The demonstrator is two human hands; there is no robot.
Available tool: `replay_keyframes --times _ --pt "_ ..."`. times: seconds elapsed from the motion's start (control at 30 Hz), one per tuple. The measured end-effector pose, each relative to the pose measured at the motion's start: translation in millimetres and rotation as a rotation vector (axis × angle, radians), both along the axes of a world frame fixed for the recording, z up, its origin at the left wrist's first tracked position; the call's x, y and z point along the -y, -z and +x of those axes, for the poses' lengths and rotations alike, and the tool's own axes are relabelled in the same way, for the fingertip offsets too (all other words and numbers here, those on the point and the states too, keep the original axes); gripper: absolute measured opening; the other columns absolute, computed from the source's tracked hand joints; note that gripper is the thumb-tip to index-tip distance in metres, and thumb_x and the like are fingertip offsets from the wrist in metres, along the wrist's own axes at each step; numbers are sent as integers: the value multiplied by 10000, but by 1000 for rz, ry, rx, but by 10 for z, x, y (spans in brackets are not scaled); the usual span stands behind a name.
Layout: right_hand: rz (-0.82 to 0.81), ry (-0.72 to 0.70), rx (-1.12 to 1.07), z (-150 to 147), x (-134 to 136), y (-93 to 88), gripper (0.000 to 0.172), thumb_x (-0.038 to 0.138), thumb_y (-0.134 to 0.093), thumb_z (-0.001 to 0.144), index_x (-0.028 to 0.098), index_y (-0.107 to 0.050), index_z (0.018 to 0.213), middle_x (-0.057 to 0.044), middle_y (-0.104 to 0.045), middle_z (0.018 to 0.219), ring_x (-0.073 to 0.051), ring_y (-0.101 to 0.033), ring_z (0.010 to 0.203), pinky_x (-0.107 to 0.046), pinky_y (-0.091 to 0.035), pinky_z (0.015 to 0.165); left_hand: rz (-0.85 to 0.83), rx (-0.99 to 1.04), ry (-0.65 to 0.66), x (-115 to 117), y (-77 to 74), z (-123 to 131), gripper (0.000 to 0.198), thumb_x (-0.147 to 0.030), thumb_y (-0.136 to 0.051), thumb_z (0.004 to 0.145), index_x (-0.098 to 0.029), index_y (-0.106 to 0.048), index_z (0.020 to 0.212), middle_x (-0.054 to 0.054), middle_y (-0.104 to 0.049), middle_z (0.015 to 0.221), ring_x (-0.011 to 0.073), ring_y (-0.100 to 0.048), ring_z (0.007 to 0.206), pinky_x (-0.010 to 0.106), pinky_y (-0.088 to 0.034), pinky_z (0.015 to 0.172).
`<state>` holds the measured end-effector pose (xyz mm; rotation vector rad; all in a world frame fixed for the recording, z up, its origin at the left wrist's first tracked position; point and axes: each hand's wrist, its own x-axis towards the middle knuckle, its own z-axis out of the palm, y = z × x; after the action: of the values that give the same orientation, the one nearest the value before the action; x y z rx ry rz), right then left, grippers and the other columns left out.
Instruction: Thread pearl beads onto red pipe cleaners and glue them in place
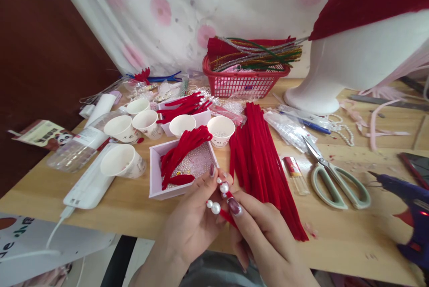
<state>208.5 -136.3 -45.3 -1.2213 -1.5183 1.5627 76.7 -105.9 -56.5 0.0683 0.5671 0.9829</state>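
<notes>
Both hands meet above the table's front edge. My right hand [268,233] pinches short red chenille stems between thumb and fingers. White pearl beads [216,208] sit at the stem tips, a smaller one beyond a larger one. With thumb and fingertips together, my left hand [194,220] grips the upper pearl-tipped stem [229,194] at its beads. Just behind the left hand stands a white box [156,179] of small pearls, with bent red chenille pieces [184,153] on top. A bundle of long red chenille stems [264,162] lies behind the right hand. Some fingertips are hidden.
Paper cups [122,162] stand at left and middle, near a white power strip [90,184]. Scissors [335,175], a lighter [296,175] and a blue glue gun [412,215] lie right. Behind are a red basket [248,83] and a white mannequin head [362,54].
</notes>
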Motion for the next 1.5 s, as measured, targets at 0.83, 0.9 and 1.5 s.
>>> replay_keyframes --times 0.83,0.9,1.5 --pt "-50 -9 -8 14 -14 -5 358 412 -350 1014 231 -457 724 77 -430 474 -85 -397 419 -205 -337 462 21 -48 26 -4 -2 -5 365 -347 -976 612 -133 -690 688 -36 -548 679 51 -503 574 130 -449 502" --pt "-56 4 -5 9 -14 -7 354 418 -358 1011 230 -478 735 75 -432 475 -92 -406 422 -212 -342 468 55 -87 4 -10 16 3 344 -354 -959 644 -142 -695 702 -31 -555 680 50 -494 544 134 -434 475" --pt "12 49 -19 -7 13 -9 450 503 -348 1057 244 -417 695 59 -431 499 -113 -388 452 -255 -365 535 261 -277 -160 95 131 174 440 -542 -827 769 -180 -579 734 -49 -480 641 56 -280 504 182 -230 480"
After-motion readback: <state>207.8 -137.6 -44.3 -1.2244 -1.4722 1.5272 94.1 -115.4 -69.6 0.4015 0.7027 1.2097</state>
